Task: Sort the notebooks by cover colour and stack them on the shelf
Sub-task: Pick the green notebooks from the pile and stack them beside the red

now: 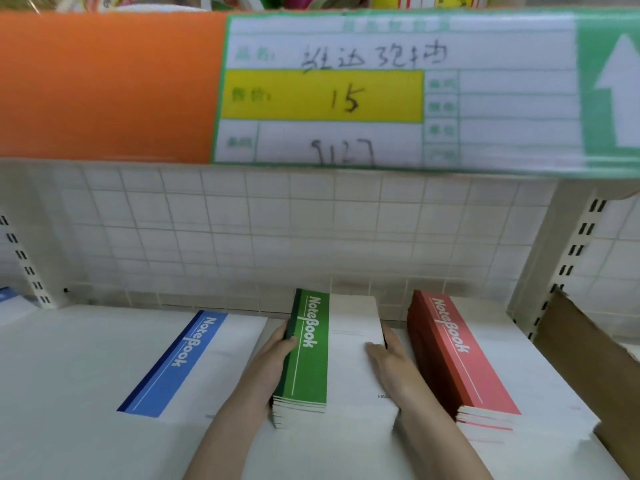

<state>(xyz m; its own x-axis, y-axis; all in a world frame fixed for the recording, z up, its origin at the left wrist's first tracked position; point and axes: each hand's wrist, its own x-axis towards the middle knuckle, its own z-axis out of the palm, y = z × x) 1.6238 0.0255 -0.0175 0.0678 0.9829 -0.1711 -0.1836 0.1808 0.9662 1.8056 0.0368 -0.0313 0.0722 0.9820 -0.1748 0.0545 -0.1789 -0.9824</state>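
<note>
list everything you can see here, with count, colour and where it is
green notebooks: one stack, exact number unclear, green spine bands on white covers, middle of the shelf
red notebooks: one stack, red bands, right of the green stack, apart from it
blue notebook: one seen, blue band on a white cover, left of the green stack
shelf: one, white, under all the notebooks
price label: one, green, white and yellow, handwritten 15, on the upper shelf edge
orange strip: one, left of the label
cardboard: one brown piece, far right
left hand: grips the green stack's left edge
right hand: grips its right edge
</note>
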